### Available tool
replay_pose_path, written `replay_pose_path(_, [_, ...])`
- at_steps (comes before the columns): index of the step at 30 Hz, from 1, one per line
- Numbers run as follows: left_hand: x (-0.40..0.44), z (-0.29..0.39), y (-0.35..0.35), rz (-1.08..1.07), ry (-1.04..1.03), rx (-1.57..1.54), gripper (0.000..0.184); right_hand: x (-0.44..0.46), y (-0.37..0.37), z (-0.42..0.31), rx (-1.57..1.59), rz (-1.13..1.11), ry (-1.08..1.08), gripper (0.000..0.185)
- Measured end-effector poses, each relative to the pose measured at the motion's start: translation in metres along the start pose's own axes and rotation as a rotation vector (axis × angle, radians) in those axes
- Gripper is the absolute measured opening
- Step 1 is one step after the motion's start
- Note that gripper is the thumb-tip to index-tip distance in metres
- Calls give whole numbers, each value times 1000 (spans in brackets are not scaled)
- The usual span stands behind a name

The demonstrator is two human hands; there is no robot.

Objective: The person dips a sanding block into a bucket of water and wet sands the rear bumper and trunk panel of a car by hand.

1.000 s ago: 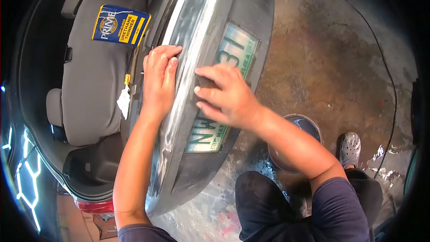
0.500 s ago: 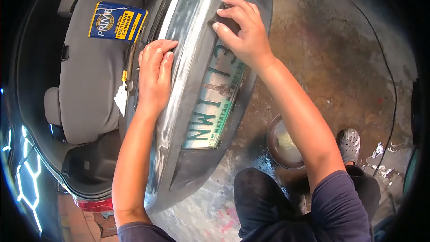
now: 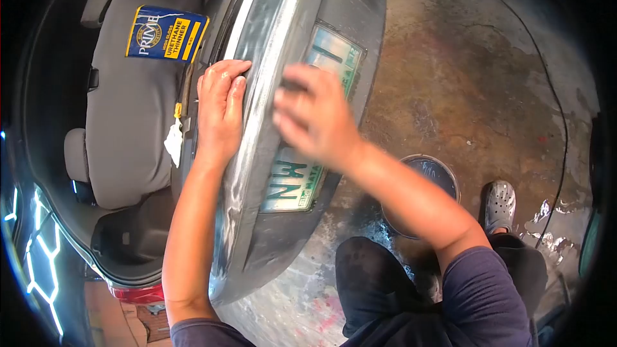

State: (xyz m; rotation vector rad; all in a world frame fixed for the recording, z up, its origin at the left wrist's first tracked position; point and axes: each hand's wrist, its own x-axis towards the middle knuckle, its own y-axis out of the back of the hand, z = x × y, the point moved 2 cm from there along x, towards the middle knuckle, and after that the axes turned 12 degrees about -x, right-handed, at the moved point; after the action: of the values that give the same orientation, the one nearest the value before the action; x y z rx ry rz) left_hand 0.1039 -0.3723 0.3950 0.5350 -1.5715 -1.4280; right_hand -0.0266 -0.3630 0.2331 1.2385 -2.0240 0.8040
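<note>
Partly blurred, my right hand (image 3: 315, 112) bends its fingers and thumb around a small dark pad (image 3: 294, 85) at the smooth, curved grey car panel (image 3: 257, 170), partly covering the white-and-green licence plate (image 3: 290, 183). My left hand (image 3: 220, 106) rests on the panel's inner edge, fingers loosely bent, near a blue-and-yellow rectangular thinner can (image 3: 168, 33).

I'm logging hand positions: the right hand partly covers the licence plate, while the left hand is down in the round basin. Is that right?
Not quite: the head view shows the left hand at the edge of the car's rear panel instead. The right hand does partly cover the licence plate.
</note>
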Motion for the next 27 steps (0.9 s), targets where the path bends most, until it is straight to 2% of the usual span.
replay_pose_path(1, [0,1,0,2,-3,4,23,-11,2,-15,42,-77,25,31])
replay_pose_path(4, [0,0,0,10,-4,-1,23,2,5,3,38,-88,87,33])
replay_pose_path(7, [-3,-1,-1,21,3,6,23,24,1,35,-80,70,-133,34])
replay_pose_path(8, [-1,-1,-1,20,-2,13,23,14,-1,23,-59,67,-123,32])
replay_pose_path(9, [1,0,-1,23,-4,11,23,0,-6,2,-8,72,-49,31])
replay_pose_path(11, [0,2,0,22,5,10,23,-28,0,-42,81,-91,39,31])
replay_pose_path(14, [-1,1,-1,21,-12,11,23,-19,3,-28,145,-151,150,33])
replay_pose_path(18, [-2,2,-1,32,-17,28,23,12,-4,5,-28,89,-119,29])
replay_pose_path(21, [-1,-1,-1,40,11,-16,22,-32,-12,-51,24,8,-72,29])
replay_pose_path(24, [-2,-2,-1,45,4,-7,22,-60,-5,-84,180,-210,41,39])
replay_pose_path(27, [-2,1,-1,39,-6,-1,22,-37,-6,-51,129,-109,44,42])
